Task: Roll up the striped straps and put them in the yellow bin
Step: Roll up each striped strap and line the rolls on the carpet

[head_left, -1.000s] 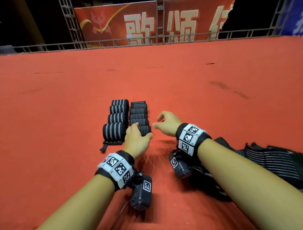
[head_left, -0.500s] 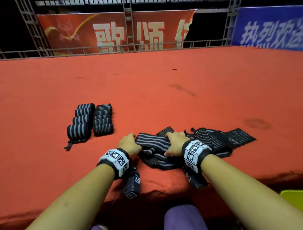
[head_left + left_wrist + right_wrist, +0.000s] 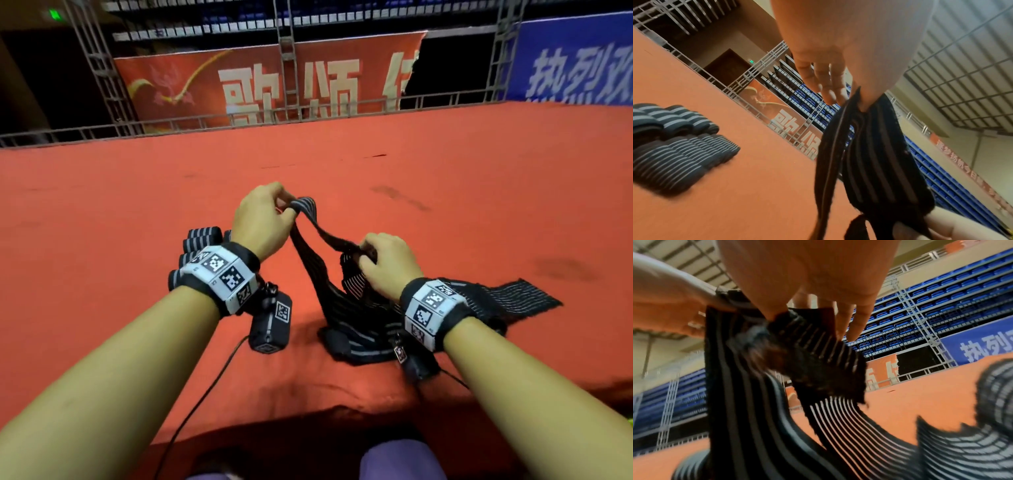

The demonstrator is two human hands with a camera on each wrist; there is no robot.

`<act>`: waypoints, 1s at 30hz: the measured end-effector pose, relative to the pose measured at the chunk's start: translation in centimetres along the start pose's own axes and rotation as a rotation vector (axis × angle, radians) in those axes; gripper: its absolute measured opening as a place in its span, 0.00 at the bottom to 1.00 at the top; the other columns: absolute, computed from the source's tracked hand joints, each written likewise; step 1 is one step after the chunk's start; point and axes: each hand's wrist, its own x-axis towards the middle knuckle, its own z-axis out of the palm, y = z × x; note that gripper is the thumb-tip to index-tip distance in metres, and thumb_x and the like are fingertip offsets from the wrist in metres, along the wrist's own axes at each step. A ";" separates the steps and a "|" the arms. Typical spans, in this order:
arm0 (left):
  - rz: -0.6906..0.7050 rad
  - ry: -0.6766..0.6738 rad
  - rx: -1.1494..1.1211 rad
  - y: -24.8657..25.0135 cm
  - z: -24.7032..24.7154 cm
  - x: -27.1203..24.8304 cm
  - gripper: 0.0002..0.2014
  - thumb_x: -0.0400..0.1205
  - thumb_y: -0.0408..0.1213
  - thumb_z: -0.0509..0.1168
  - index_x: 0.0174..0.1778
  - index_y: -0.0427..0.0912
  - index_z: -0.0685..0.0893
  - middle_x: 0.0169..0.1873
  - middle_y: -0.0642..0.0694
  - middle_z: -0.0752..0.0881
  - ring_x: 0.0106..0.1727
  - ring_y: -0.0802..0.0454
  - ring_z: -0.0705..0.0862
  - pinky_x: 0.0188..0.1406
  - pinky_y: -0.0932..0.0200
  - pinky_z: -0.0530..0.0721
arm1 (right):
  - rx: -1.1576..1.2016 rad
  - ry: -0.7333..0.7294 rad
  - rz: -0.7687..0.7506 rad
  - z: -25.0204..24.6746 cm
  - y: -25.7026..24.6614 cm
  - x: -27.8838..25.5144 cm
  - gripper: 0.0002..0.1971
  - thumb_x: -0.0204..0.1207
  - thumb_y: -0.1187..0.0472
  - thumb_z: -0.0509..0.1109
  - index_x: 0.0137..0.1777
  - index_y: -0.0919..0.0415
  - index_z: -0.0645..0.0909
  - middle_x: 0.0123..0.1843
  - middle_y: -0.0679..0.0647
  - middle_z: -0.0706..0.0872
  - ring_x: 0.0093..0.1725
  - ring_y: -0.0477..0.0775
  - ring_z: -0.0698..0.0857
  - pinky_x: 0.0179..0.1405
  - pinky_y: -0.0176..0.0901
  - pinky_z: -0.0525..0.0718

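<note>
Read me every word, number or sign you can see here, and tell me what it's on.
"歌颂", then a cut-off character: white on the red banner.
"热烈欢", lower strokes hidden: white on the blue banner.
Green sign: too small to read.
Long red banner by the seats: blurred.
Wristband tags: code squares, no readable words.

Black straps (image 3: 329,301) with pale grey stripes, red-orange carpet (image 3: 445,205), blue banner (image 3: 575,68).

Rolled straps (image 3: 202,240) lie left of loose straps (image 3: 513,301).
</note>
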 end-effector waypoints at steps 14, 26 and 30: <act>0.285 -0.032 0.079 2.3 -2.8 -0.8 0.12 0.79 0.53 0.61 0.47 0.51 0.84 0.43 0.51 0.89 0.49 0.44 0.86 0.46 0.44 0.84 | 0.181 0.243 -0.187 -5.9 -8.2 3.3 0.11 0.66 0.50 0.74 0.48 0.48 0.80 0.40 0.46 0.85 0.49 0.58 0.82 0.54 0.58 0.80; 0.248 -0.173 0.039 -0.6 -4.1 -1.9 0.11 0.82 0.54 0.60 0.58 0.59 0.80 0.45 0.51 0.90 0.49 0.46 0.87 0.47 0.45 0.85 | 0.289 0.226 -0.107 -4.2 -7.8 2.2 0.14 0.68 0.56 0.75 0.48 0.53 0.74 0.41 0.48 0.84 0.42 0.55 0.84 0.41 0.48 0.81; 0.258 -0.227 0.051 0.1 -4.3 -2.0 0.09 0.85 0.54 0.60 0.55 0.57 0.81 0.40 0.54 0.89 0.44 0.47 0.86 0.45 0.47 0.84 | 0.206 0.259 -0.206 -3.9 -9.1 2.5 0.08 0.67 0.58 0.73 0.41 0.52 0.75 0.39 0.51 0.81 0.40 0.56 0.80 0.39 0.49 0.77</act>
